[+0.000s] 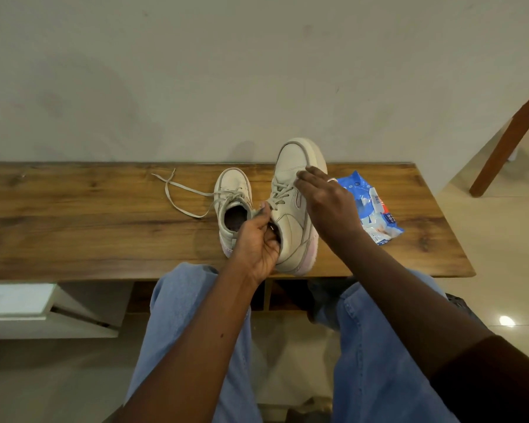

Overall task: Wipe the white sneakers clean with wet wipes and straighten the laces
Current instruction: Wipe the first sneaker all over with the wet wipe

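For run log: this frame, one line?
left hand: grips raised sneaker; right hand: fingers on its upper; other sneaker: on table, lace trailing; wipes pack: on table

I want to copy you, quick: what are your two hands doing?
Left hand: grips the raised sneaker at its heel opening.
Right hand: open, fingers resting on that sneaker's upper.

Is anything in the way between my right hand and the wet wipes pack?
Nothing visible. The wet wipes pack lies on the wooden table just right of the right hand, which rests on the held sneaker.
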